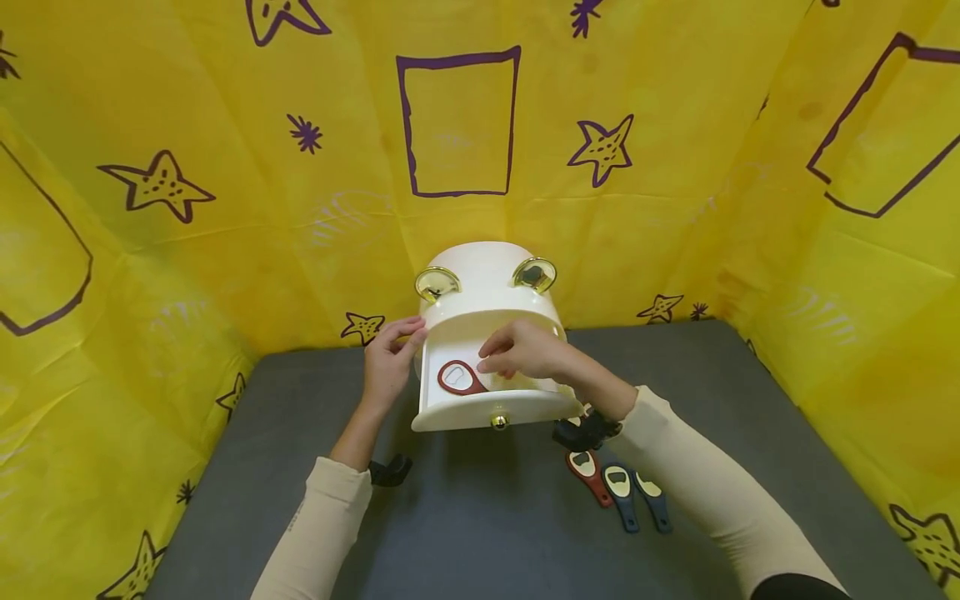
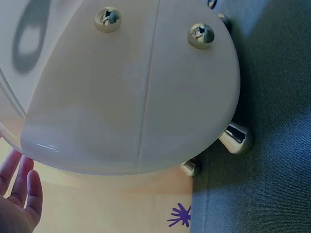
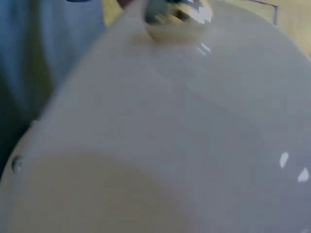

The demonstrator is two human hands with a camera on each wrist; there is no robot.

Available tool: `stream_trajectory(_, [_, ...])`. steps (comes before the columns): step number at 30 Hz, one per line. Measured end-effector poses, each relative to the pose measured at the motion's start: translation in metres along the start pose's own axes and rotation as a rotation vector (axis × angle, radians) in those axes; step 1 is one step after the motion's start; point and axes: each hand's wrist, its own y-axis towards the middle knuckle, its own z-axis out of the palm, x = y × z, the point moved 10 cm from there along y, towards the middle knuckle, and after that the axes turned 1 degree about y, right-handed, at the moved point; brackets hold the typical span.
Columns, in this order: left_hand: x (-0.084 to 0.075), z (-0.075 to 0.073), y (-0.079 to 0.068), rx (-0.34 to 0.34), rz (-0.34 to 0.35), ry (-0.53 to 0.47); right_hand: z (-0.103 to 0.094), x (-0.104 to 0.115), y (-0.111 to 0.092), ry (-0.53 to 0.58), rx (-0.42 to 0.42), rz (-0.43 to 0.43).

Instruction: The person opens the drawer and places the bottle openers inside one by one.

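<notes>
A cream rounded box (image 1: 487,279) with two gold loop handles on top stands at the back of the table, its drawer (image 1: 450,414) pulled out toward me. In the drawer lies a bottle opener (image 1: 457,377) with a red rim and a pale centre. My right hand (image 1: 528,350) is over the drawer with fingers bent, fingertips just right of the opener. Nothing shows between those fingers. My left hand (image 1: 388,362) rests its fingertips at the box's left edge; in the left wrist view its fingers (image 2: 34,194) are extended beside the pale shell.
On the grey table (image 1: 465,533), right of the drawer, lie a red bottle opener (image 1: 588,477) and two blue bottle openers (image 1: 621,496), partly beside my right sleeve. Yellow cloth walls (image 1: 300,208) with purple drawings enclose the table. Small metallic feet (image 2: 235,138) hold up the box.
</notes>
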Motion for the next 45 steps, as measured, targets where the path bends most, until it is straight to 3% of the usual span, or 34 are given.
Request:
stream_trajectory(10, [-0.003,0.002,-0.001,0.001,-0.033,-0.018,-0.057,-0.009,-0.034,0.081,-0.08,-0.08])
stream_trajectory(16, [-0.031,0.003,-0.006,0.026,-0.031,-0.017,-0.087,-0.032,-0.052,0.098,-0.159,-0.035])
stream_trajectory(23, [-0.036,0.003,-0.007,0.024,-0.027,-0.016,-0.113,-0.064,-0.069,0.026,-0.261,0.037])
stream_trajectory(36, [-0.035,0.0,-0.005,0.028,-0.03,-0.027,-0.122,-0.138,-0.065,-0.071,-0.328,0.122])
stream_trajectory(45, [-0.035,-0.001,-0.005,0.024,-0.03,-0.022,-0.103,-0.189,-0.053,-0.187,-0.344,0.158])
